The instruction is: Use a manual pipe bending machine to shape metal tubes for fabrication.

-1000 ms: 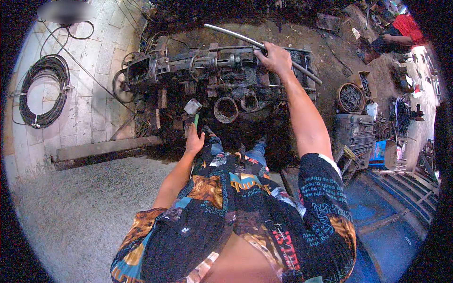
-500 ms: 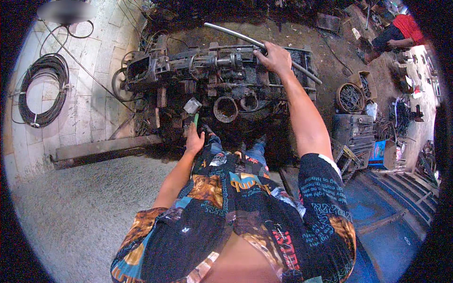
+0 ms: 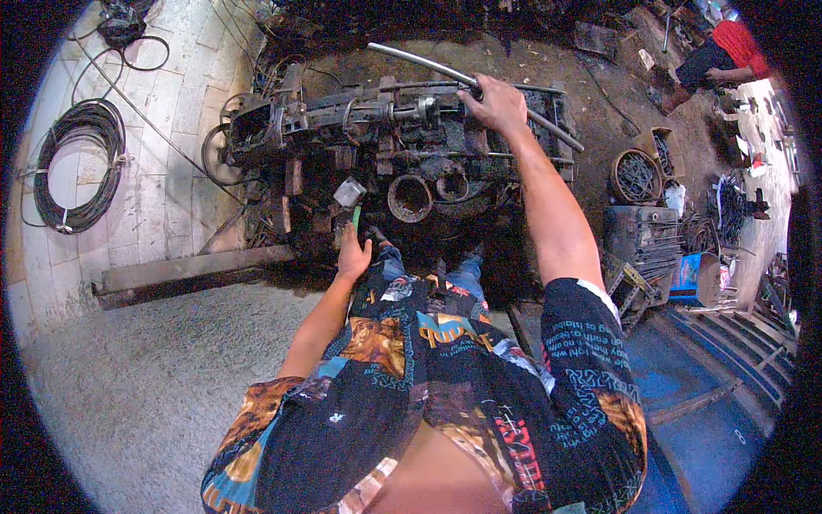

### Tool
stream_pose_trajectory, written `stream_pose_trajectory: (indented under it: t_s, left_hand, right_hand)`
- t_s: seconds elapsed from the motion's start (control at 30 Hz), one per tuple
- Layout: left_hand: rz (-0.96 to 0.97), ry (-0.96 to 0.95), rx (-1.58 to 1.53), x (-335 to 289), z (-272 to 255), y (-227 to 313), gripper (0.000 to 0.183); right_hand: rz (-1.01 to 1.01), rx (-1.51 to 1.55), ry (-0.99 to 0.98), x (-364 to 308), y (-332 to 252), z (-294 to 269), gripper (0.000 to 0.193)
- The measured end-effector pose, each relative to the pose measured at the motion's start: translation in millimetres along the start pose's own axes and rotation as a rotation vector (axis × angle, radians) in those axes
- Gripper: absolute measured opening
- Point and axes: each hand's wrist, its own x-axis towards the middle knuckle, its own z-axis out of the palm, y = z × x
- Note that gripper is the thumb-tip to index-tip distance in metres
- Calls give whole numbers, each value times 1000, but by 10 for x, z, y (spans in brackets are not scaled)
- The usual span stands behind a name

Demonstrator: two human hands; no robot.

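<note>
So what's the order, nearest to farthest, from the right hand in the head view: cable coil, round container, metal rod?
1. Metal rod: gripped in the right hand.
2. Round container: to the hand's right.
3. Cable coil: at the far left.

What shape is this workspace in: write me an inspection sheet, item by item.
Surface: brown floor, grimy.
Things: metal rod held slanting over a dark machine; green piece beside a pale block.
Clutter: round bin of metal bits, at right.
Fingers: right fingers closed around the metal rod; left fingers at the green piece, grip unclear.
Cables: black coil, tied, over pale tiles.
Surroundings: person in red, upper right.
</note>
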Motion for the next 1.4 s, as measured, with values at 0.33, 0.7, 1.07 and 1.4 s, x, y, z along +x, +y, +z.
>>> stream_pose_trajectory:
  t_s: [0.33,0.7,1.07,1.4]
  left_hand:
    - [-9,13,-18,-16,-49,70,79]
    - [-50,2,-15,-30,-18,58,79]
    - [-35,30,13,-31,-3,83,80]
    - [-255,5,321,35,50,340,92]
  right_hand:
    - [8,-13,38,-20,28,16,57]
    - [17,-10,5,5,-3,44,59]
    - [20,10,20,-7,5,23,59]
    - [-25,-40,-42,-11,-47,-27,69]
